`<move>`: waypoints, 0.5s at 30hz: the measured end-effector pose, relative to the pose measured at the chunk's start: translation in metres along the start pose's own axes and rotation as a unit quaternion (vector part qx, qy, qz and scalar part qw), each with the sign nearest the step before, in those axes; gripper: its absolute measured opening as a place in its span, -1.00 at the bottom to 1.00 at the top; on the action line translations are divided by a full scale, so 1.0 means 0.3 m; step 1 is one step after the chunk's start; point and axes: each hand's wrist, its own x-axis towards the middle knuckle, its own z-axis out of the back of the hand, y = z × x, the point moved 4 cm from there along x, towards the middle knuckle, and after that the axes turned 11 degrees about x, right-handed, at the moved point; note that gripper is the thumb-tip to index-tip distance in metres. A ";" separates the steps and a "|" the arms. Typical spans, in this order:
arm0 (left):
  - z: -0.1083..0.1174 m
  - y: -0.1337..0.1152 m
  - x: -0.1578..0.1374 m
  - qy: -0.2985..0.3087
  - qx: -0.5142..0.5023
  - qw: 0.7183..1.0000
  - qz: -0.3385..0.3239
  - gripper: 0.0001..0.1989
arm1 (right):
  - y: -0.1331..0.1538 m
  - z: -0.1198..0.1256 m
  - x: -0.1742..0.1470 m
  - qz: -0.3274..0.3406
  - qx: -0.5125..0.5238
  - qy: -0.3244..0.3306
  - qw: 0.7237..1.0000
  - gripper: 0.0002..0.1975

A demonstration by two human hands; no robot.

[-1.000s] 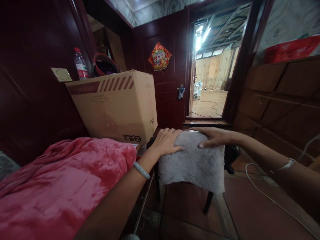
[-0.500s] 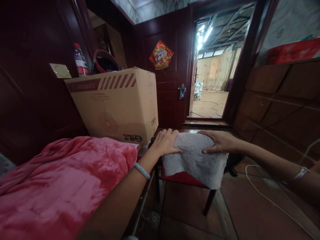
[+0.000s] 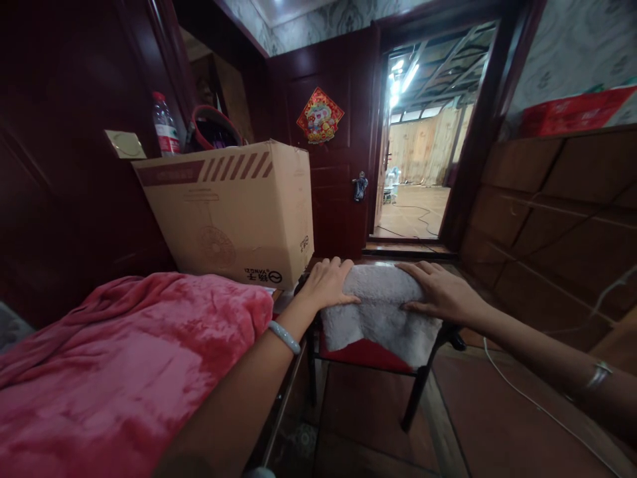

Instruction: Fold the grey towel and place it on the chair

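Note:
A grey plush cloth [image 3: 379,307] hangs in front of me over a chair [image 3: 365,354] with a red seat and dark legs. My left hand [image 3: 328,284] grips the cloth's upper left side, thumb on the near face and fingers over the top. At the upper right side my right hand [image 3: 440,292] clasps it the same way, its fingers reaching over the far edge. Part of the red seat shows under the cloth's lower edge. What lies beneath the cloth between my hands is hidden.
A pink blanket [image 3: 149,378] covers the left foreground. Behind it stands a large cardboard box [image 3: 223,219] with a bottle [image 3: 166,126] near its top. Brown boxes [image 3: 517,179] are stacked at right. A white cable [image 3: 527,395] crosses the floor. Beyond is an open doorway [image 3: 418,153].
My right hand has shifted slightly, and the cloth's lower right corner has moved up and left, showing more of the chair. My left hand stays almost in place. The view has tilted slightly.

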 end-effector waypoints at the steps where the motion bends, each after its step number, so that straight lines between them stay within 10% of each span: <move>1: 0.002 0.000 0.001 -0.001 0.003 1.000 -0.003 -0.28 | -0.007 -0.002 0.003 0.000 0.005 0.004 1.000 -0.17; 15: -0.026 -0.046 0.028 -0.043 0.006 0.999 -0.028 -0.25 | -0.092 -0.017 -0.049 0.008 0.020 -0.048 0.999 -0.22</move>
